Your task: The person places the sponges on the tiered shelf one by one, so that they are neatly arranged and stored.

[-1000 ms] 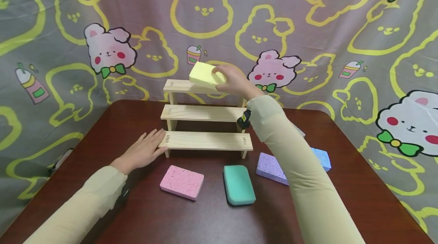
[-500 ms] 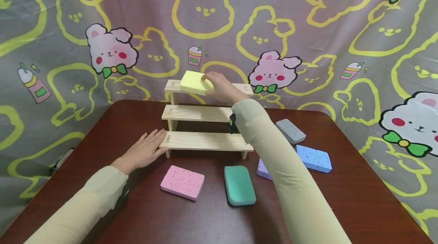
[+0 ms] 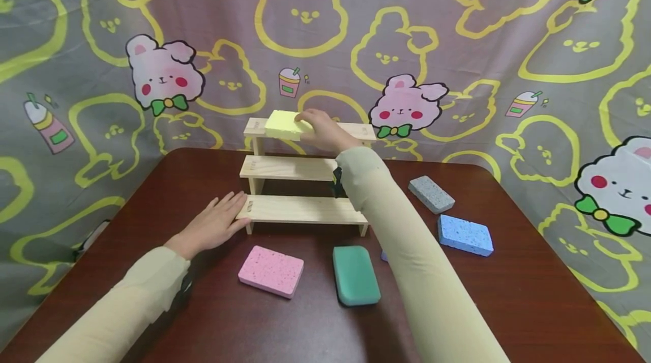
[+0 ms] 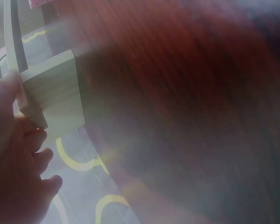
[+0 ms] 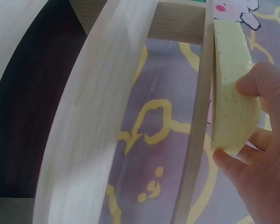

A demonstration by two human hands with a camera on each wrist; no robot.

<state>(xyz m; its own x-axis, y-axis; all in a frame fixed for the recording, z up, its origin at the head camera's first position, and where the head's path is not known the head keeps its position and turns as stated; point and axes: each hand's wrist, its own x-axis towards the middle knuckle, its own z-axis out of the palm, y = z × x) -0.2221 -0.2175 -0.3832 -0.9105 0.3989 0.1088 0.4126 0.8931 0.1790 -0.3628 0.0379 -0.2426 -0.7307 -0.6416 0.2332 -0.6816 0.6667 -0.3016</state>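
A three-tier wooden display shelf (image 3: 305, 208) stands on the table. My right hand (image 3: 325, 130) grips a yellow sponge (image 3: 282, 125) at its right end, thumb on one side and fingers on the other. The sponge lies flat on the top tier, left of its middle; in the right wrist view the yellow sponge (image 5: 233, 88) sits right against the board. My left hand (image 3: 220, 221) holds the left end of the lowest tier, its thumb at the front edge. In the left wrist view the fingertips (image 4: 44, 158) lie around the end of the board (image 4: 56, 88).
In front of the shelf lie a pink sponge (image 3: 271, 271) and a green sponge (image 3: 356, 276). A blue sponge (image 3: 465, 235) and a grey sponge (image 3: 431, 194) lie to the right. My right sleeve mostly hides a purple sponge (image 3: 384, 256). A patterned curtain (image 3: 305, 24) hangs behind the table.
My right hand has brought the yellow sponge left and down from above the top tier onto it. The grey and blue sponges have come out from behind the right sleeve. The left hand stays put.
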